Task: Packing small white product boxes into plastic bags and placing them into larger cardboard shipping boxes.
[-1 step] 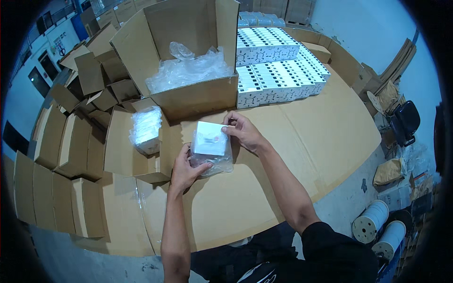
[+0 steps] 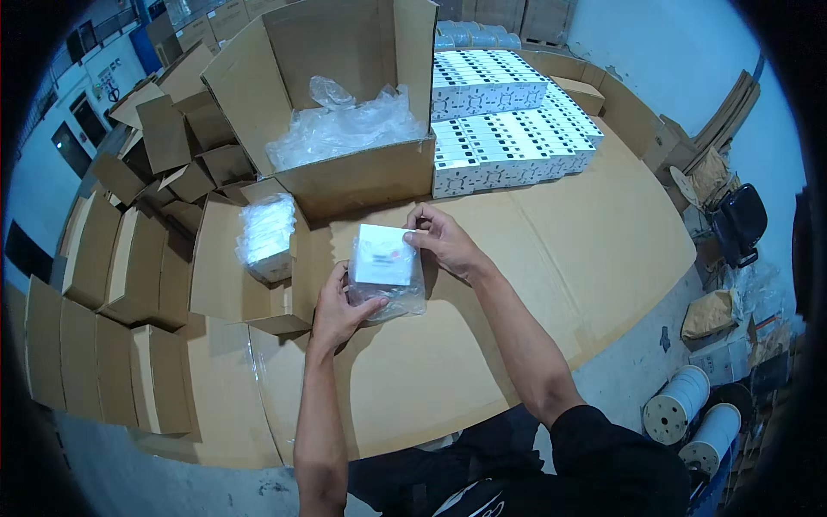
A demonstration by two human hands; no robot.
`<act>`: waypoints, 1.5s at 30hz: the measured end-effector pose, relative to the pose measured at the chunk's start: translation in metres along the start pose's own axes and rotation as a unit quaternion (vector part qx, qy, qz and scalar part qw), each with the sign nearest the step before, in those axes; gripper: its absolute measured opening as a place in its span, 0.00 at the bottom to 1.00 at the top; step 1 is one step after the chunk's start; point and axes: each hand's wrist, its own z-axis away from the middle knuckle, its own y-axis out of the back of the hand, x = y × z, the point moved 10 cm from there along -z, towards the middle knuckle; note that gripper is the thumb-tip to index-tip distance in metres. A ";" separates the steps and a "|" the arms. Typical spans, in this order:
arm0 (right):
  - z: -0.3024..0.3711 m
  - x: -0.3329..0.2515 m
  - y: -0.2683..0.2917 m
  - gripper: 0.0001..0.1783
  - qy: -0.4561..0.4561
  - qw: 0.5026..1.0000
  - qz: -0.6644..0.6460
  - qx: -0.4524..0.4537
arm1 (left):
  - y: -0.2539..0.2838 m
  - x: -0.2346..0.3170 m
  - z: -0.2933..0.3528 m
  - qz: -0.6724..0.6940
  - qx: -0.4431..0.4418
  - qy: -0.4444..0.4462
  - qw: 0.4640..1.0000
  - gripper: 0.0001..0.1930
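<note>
A small white box [image 2: 384,254] sits partly inside a clear plastic bag [image 2: 398,303], its upper end bare. My left hand [image 2: 338,312] grips the bag around its lower left side, thumb across the front. At the upper right corner of the box, my right hand [image 2: 443,239] pinches it between thumb and fingers. Just left of my hands stands an open cardboard carton [image 2: 220,267], in which several plastic-wrapped white boxes [image 2: 267,234] stand in a row.
Behind my hands, a larger open carton [image 2: 362,177] holds crumpled clear plastic bags [image 2: 349,125]. Stacked white boxes [image 2: 508,142] stand at the back right of the cardboard-covered table [image 2: 568,258]. Several empty cartons [image 2: 142,258] crowd the left. Cable spools [image 2: 679,403] lie on the floor at right.
</note>
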 end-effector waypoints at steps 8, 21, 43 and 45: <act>0.003 -0.007 -0.007 0.07 -0.002 0.997 0.081 -0.016 | -0.006 -0.014 -0.006 0.056 0.045 0.055 0.996 0.18; 0.009 0.040 -0.023 0.18 -0.088 0.993 -0.010 0.072 | 0.017 -0.018 -0.014 0.093 0.191 -0.021 0.977 0.14; 0.018 -0.015 -0.028 0.14 0.031 0.995 0.068 0.068 | 0.014 0.026 -0.012 0.075 0.201 -0.109 0.971 0.12; 0.016 -0.007 -0.029 0.15 0.009 0.992 0.122 0.037 | 0.020 0.017 -0.012 0.051 0.186 -0.092 0.977 0.12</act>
